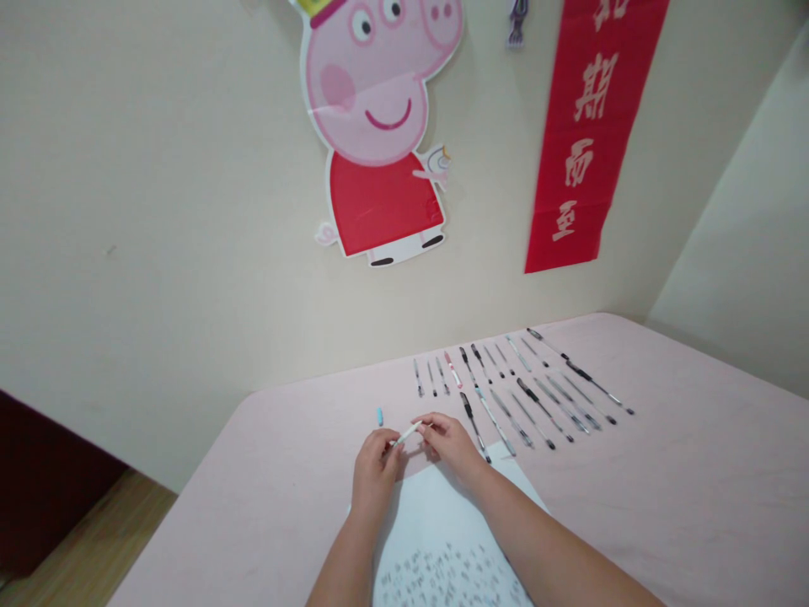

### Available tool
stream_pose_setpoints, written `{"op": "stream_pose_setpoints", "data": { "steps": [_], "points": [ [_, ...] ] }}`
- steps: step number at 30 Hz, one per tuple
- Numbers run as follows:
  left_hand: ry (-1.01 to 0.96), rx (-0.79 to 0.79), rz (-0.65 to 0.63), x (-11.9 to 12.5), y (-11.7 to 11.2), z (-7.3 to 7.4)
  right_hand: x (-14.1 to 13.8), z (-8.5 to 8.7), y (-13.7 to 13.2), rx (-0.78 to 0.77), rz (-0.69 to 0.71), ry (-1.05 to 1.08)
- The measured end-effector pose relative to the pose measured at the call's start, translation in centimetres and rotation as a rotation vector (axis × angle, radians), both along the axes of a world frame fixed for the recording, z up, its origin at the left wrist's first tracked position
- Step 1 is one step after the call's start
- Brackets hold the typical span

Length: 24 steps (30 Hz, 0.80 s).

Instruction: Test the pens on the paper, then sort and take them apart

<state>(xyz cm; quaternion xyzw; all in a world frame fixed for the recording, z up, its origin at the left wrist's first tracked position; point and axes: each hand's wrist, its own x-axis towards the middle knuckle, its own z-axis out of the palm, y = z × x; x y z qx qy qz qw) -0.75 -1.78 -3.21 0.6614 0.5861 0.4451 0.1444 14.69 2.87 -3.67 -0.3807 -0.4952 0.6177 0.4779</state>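
Note:
Between my two hands is a slim white pen (pixel 409 432), tilted up to the right above the bed-like pink surface. The fingers of my left hand (pixel 377 465) pinch its lower left end. My right hand (pixel 446 440) grips its upper right end between thumb and fingertips. A small light-blue pen cap (pixel 380 416) lies just beyond my left hand. Under my forearms rests a white sheet of paper (pixel 436 523), its near part covered with dark handwritten marks too small to read.
Two rows of pens and refills lie to the right, among them a red-and-white pen (pixel 453 370) and a black-gripped pen (pixel 475 426). Behind the pink-covered surface (pixel 284 472) rises a wall with a cartoon pig cutout (pixel 385 202) and a red banner (pixel 587 143).

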Motion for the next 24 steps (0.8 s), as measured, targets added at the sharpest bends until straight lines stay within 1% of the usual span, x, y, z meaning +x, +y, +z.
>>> {"op": "stream_pose_setpoints", "data": {
  "steps": [3,6,10,13,16,21,24],
  "points": [
    [-0.007,-0.009,0.0,0.0,0.0,0.0,0.0,-0.1,0.0,-0.01,-0.018,-0.012],
    [-0.019,-0.011,0.005,0.0,0.0,0.0,0.0,-0.2,0.0,0.024,-0.041,-0.013],
    [-0.023,-0.026,-0.001,0.0,0.0,-0.1,-0.1,-0.2,0.1,-0.001,-0.008,0.027],
    [-0.007,-0.046,0.017,0.1,0.0,0.0,-0.1,0.0,0.0,-0.019,-0.013,-0.007],
    [-0.001,-0.049,0.047,0.3,-0.1,0.1,0.0,0.3,-0.1,0.016,-0.034,-0.03],
    [-0.017,-0.051,0.056,0.3,-0.1,0.3,0.2,0.6,-0.3,0.053,0.031,-0.027],
    [-0.04,-0.074,0.061,0.4,-0.1,0.1,0.2,1.0,-0.4,0.042,0.02,-0.021]
  ]
}}
